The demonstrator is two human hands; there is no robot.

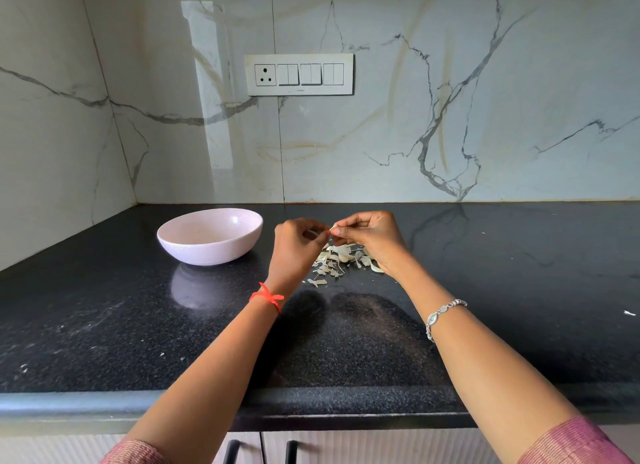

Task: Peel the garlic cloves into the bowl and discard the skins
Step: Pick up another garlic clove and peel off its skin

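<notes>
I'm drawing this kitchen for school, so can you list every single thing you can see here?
bowl: one, pale pink, on counter left of hands
garlic clove: one, whitish, pinched between both hands
garlic skins: one pile, whitish, on counter under hands
counter: one, black speckled
switch panel: one, white, on marble wall
cabinet handles: two, black, below counter
left hand: one, red thread at wrist
right hand: one, silver bracelet at wrist

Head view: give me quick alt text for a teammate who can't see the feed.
The left hand and right hand pinch one garlic clove between them, above a pile of garlic skins on a black countertop. A pale pink bowl stands left of the hands, apart from the pile.
</notes>
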